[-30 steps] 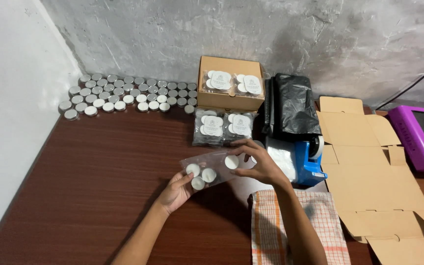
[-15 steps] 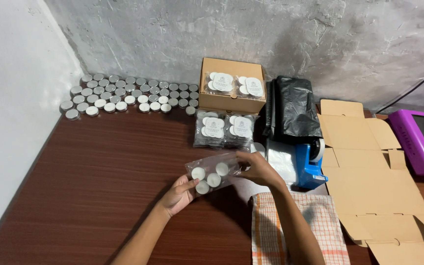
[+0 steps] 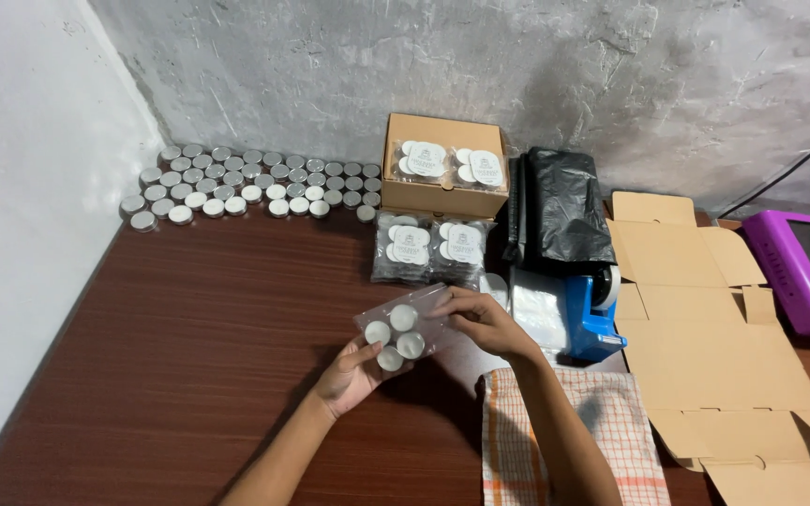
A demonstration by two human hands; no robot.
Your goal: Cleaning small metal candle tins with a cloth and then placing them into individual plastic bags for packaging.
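Observation:
Both my hands hold one clear plastic bag (image 3: 421, 317) of several small white tealight candles (image 3: 396, 335) above the brown wooden table (image 3: 189, 328). My left hand (image 3: 353, 375) supports the bag from below at its lower left end. My right hand (image 3: 482, 319) pinches the bag's upper right end, fingers closed on the plastic. Just beyond the bag lie two packed candle bags with round labels (image 3: 433, 248).
Rows of loose tealights (image 3: 246, 183) line the back wall. A small cardboard box (image 3: 444, 169) holds more packed bags. A black plastic bag (image 3: 560, 201), a blue tape dispenser (image 3: 597, 314), a flattened cardboard box (image 3: 714, 337), a checked cloth (image 3: 564, 436) and a purple device (image 3: 803, 267) lie to the right.
The candles have slid from the bag's right end down to its left end. My right hand has shifted slightly along the bag's open end.

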